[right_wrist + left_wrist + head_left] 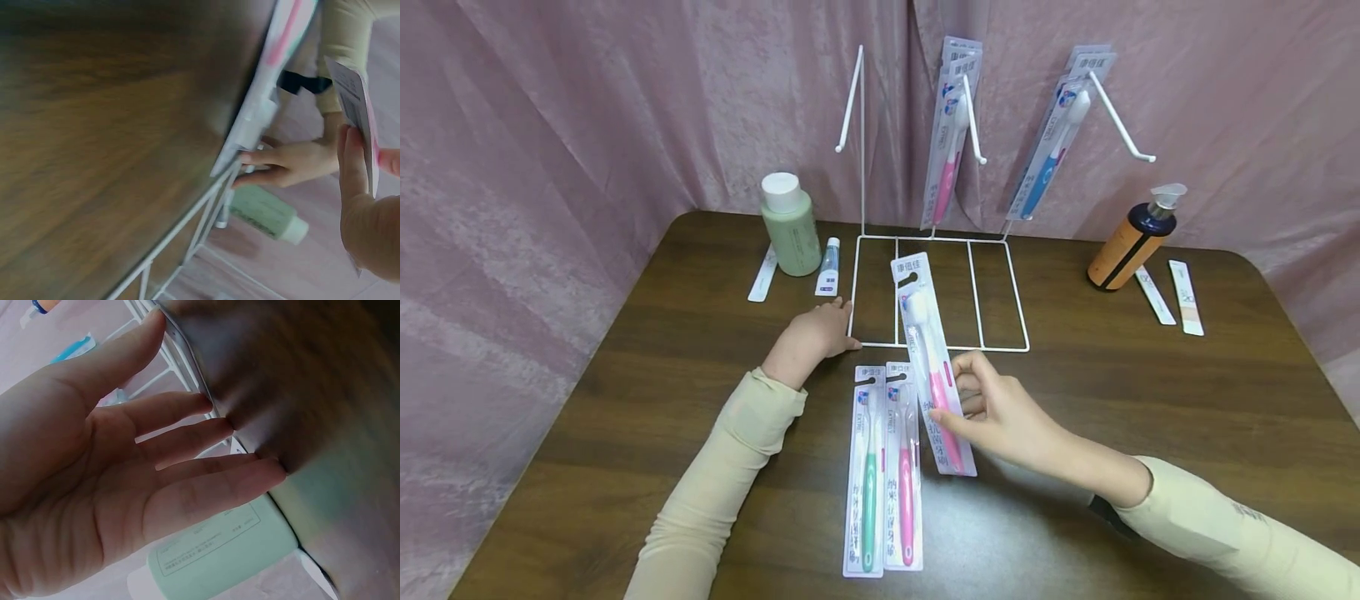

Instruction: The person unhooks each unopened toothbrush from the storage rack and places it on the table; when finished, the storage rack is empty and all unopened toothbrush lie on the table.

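Note:
My right hand pinches a packaged pink toothbrush between thumb and fingers, raised above the table and tilted, its hang hole toward the rack. In the right wrist view the package shows edge-on. My left hand rests at the front left corner of the white wire rack, fingers extended; the left wrist view shows nothing in its palm. Side by side in front of the rack lie a packaged green toothbrush and a packaged pink toothbrush.
The rack's left hook is bare. Packaged toothbrushes hang on the middle hook and right hook. A green bottle and small tube stand at left, an orange pump bottle at right, with flat sachets nearby.

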Available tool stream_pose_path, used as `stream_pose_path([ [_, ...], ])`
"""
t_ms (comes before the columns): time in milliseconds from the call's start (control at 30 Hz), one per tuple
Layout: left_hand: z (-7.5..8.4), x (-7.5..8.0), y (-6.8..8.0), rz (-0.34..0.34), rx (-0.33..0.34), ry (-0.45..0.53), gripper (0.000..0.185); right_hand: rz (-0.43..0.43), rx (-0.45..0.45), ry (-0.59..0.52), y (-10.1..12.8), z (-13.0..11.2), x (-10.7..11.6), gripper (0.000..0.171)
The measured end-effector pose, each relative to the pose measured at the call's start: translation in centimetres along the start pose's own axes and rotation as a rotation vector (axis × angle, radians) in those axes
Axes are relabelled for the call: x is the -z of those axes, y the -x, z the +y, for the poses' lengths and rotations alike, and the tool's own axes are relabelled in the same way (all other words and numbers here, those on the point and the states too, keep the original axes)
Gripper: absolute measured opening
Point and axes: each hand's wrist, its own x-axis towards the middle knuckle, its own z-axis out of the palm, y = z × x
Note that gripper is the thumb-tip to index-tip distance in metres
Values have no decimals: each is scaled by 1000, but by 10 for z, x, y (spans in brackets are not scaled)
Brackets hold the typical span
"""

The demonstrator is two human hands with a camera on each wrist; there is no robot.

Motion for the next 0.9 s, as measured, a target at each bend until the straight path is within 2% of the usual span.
stream_pose_path([
  [133, 0, -3, -1, -5, 2, -1, 76, -72, -47, -26, 14, 9, -1, 40],
  [233, -1, -4, 0, -8, -4, -3, 76, -131, -117, -73, 23, 13, -1, 41],
  [400, 0, -2, 0, 0, -9, 0, 75, -182, -229, -99, 32, 20, 0, 42],
  [667, 1, 1, 0, -3, -4, 0, 75, -205, -349, -59, 47, 26, 3, 46],
  [900, 0, -1, 2, -7, -3, -1, 76, -170, -371, -87, 56, 31, -7, 44],
])
